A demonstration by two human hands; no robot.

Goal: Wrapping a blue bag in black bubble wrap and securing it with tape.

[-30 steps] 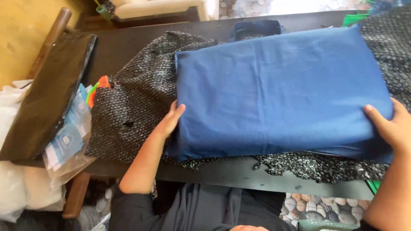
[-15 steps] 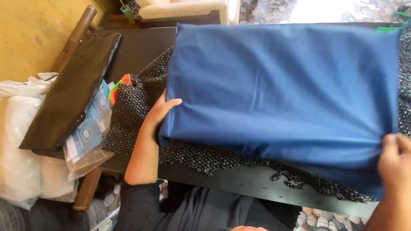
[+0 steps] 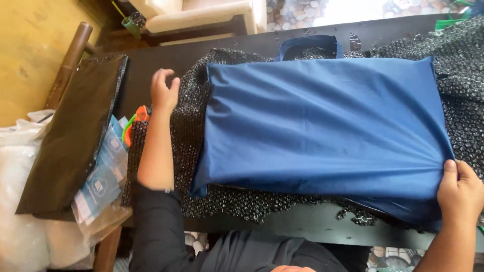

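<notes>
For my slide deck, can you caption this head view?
Right hand grips blue fabric spread over black mesh; left hand hovers above.

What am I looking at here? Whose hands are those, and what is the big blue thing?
The camera sits on a person's head and looks down, so you see that person's own two hands. The right hand pinches the near corner of a big blue cloth, maybe a bag or a cover. The left hand is lifted with curled fingers, holding nothing, above a sparkly black fabric spread under the blue cloth. All this lies on a dark table. To the left are a flat black sheet and clear plastic packets.
</notes>
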